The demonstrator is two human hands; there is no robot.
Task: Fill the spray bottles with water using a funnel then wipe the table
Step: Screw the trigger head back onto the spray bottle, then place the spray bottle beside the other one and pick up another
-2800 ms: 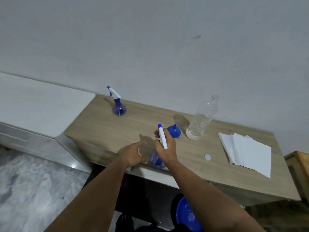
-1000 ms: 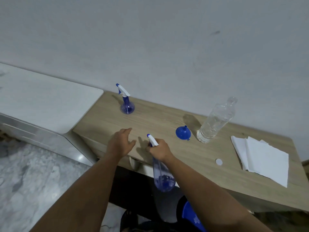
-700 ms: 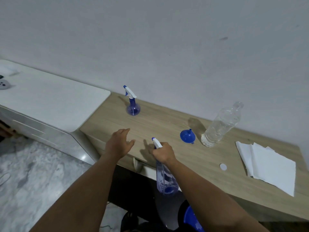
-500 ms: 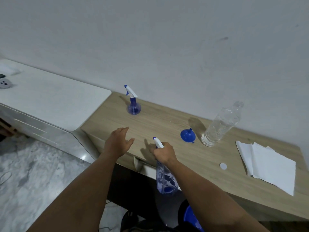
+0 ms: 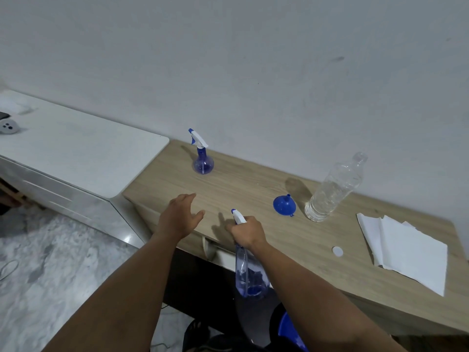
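Right hand [image 5: 247, 231] grips a spray bottle [image 5: 250, 274] holding little water, off the table's [image 5: 291, 240] front edge — left hand [image 5: 181, 215] spread wide.

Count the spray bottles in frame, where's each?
2. One spray bottle stands at the back left of the wooden table; the held spray bottle hangs in the right hand at the front edge. None visibly hidden.

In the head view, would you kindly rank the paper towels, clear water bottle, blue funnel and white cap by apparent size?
1. Paper towels: largest.
2. Clear water bottle: looks smaller, though it stands farther back, so this is unsure.
3. Blue funnel.
4. White cap: plainly smallest.
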